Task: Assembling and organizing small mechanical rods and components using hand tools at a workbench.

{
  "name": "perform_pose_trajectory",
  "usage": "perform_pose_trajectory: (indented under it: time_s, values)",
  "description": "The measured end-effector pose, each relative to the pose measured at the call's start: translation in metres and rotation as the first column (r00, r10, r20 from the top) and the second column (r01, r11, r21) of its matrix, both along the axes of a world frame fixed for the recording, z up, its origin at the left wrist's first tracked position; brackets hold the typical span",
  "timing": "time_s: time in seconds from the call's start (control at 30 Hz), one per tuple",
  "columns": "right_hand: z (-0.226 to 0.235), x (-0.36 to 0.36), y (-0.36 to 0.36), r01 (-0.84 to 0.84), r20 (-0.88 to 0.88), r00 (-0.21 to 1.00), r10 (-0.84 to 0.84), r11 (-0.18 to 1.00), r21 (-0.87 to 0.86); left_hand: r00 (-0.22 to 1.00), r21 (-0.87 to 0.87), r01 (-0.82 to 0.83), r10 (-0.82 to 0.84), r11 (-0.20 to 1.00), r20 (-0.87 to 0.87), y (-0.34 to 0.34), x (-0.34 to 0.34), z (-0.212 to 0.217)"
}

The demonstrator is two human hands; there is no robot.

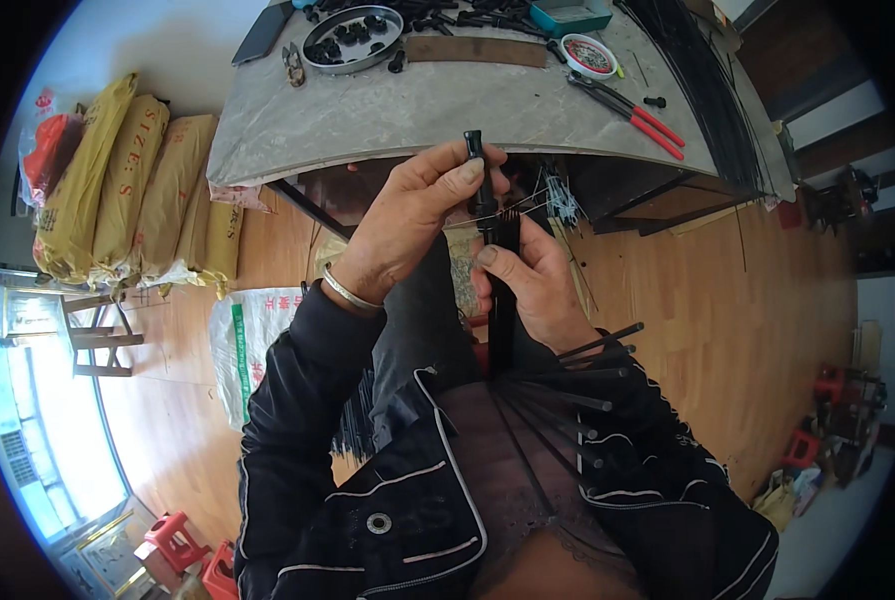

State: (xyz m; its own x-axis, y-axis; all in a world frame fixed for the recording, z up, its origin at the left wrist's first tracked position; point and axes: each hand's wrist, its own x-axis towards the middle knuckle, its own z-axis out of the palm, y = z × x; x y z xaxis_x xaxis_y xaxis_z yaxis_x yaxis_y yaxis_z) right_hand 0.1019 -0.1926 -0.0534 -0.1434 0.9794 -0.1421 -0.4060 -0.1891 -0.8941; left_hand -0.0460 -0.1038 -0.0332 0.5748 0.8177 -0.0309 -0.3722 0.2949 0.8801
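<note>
Above my lap, just off the table's front edge, my left hand (437, 185) is closed around a dark tubular piece with a flared black end (473, 142), its thumb pressed along the side. Below it my right hand (532, 275) grips a bundle of thin black rods (504, 300), thumb across the front. Upper rod tips meet the lower end of the tubular piece, where a thin pale strand crosses; whether they are joined I cannot tell. Lower down, the rods fan out over my chest toward the right, some with thicker round ends (592, 403).
The grey table (367, 125) bears red-handled pliers (632, 115), small snips (292, 65), a round tray (352, 40) of black parts, a brown strip (477, 51), a white tub (588, 56) and long black rods (682, 85). Tan sacks (127, 180) lean at left; red stools (175, 543) stand lower left.
</note>
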Motion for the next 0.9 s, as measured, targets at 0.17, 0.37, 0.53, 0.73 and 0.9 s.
perform_pose_trajectory:
  time_s: [0.17,0.37,0.53,0.73,0.9]
  values:
    - [0.002,-0.004,0.002,0.010,0.000,1.000,-0.010,0.999,-0.041,0.999,0.011,0.033,-0.033,0.999,0.001,0.002,-0.005,-0.003]
    - [0.003,-0.003,0.002,0.056,0.066,0.996,-0.054,0.998,-0.035,0.999,0.055,0.012,-0.009,0.998,-0.052,0.002,-0.003,-0.008]
    - [-0.003,0.002,0.007,-0.004,-0.070,0.998,0.001,0.999,-0.036,0.996,0.018,0.065,-0.066,0.998,0.055,0.003,-0.006,-0.015]
    - [-0.012,0.006,0.012,-0.057,-0.176,0.983,0.049,0.998,-0.039,0.986,-0.087,0.037,-0.022,0.996,0.166,-0.001,0.000,-0.015]
    - [-0.012,0.010,0.012,-0.006,-0.152,0.988,0.006,1.000,-0.001,0.958,0.210,-0.067,0.121,0.975,-0.258,-0.017,-0.004,-0.014]
